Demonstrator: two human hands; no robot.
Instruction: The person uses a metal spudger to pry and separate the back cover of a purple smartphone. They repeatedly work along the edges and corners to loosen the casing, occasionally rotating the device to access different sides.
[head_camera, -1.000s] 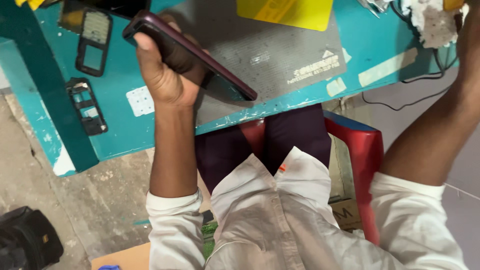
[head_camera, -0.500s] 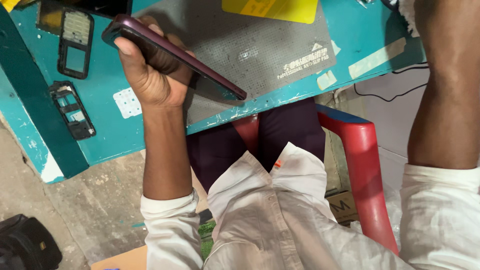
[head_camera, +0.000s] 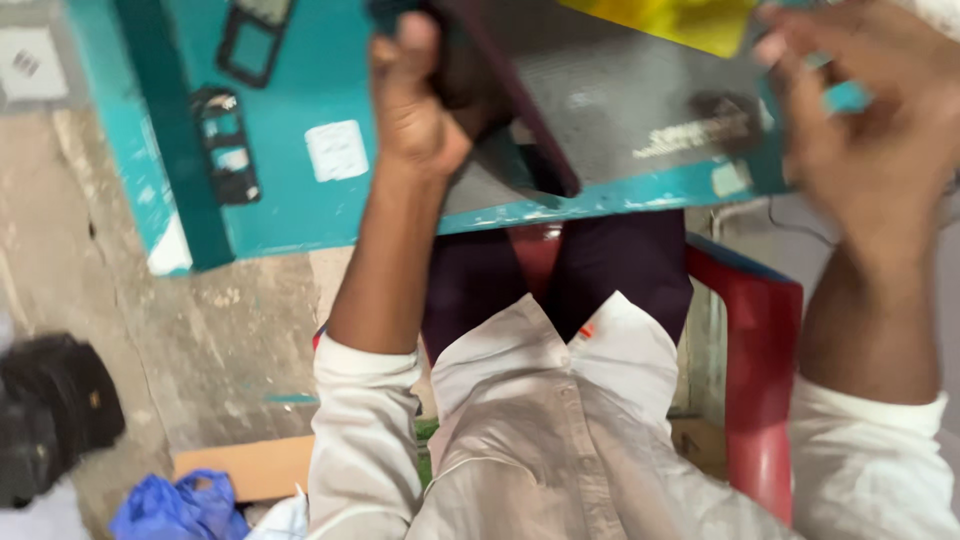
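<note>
Gripping one dark maroon slab-shaped phone (head_camera: 505, 95) edge-up over the grey rubber work mat (head_camera: 640, 110), your left hand (head_camera: 415, 110) has its fingers closed around the phone's upper end, above the teal table (head_camera: 290, 215). You have two stripped black phone frames (head_camera: 225, 145) lying on that table to the left, and one yellow sheet (head_camera: 680, 20) at the mat's far edge. Since half a second ago your right hand (head_camera: 865, 130) has swung in over the mat's right side, blurred, fingers spread and empty so far as the blur shows.
</note>
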